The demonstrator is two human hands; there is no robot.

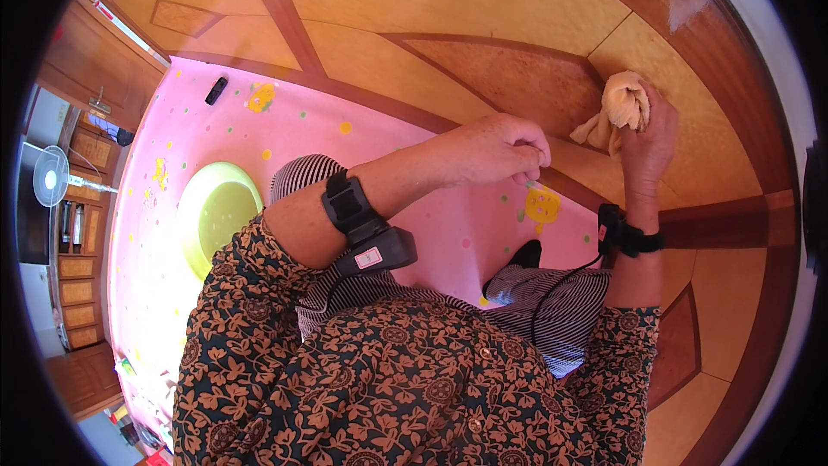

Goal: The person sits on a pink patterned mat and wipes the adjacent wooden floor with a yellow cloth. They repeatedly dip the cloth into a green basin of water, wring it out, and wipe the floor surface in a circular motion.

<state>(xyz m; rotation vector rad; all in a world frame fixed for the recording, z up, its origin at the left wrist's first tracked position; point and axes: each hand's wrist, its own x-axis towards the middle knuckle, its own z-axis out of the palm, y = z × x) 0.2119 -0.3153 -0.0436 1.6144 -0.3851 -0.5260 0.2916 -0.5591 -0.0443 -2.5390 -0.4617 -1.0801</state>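
Note:
My right hand (pixel 653 129) grips a bunched pale yellow cloth (pixel 625 103) against a glossy wooden panel (pixel 517 65) with darker inlaid trim. A loose corner of the cloth hangs down to the left of the fingers. My left hand (pixel 508 150) hovers in front of the panel's lower edge, fingers curled in and thumb against them, with nothing visible inside. The left forearm crosses above a pink sheet (pixel 440 226) printed with dots and cartoon figures. Black straps circle both my forearms, each with a small box and a cable.
A pale green plastic basin (pixel 187 226) stands on the sheet at my left, partly behind my sleeve; it seems to hold liquid. A small black object (pixel 217 90) lies near the panel. Further left are a fan (pixel 52 176), a wooden door (pixel 90 58) and wooden cabinets (pixel 81 291).

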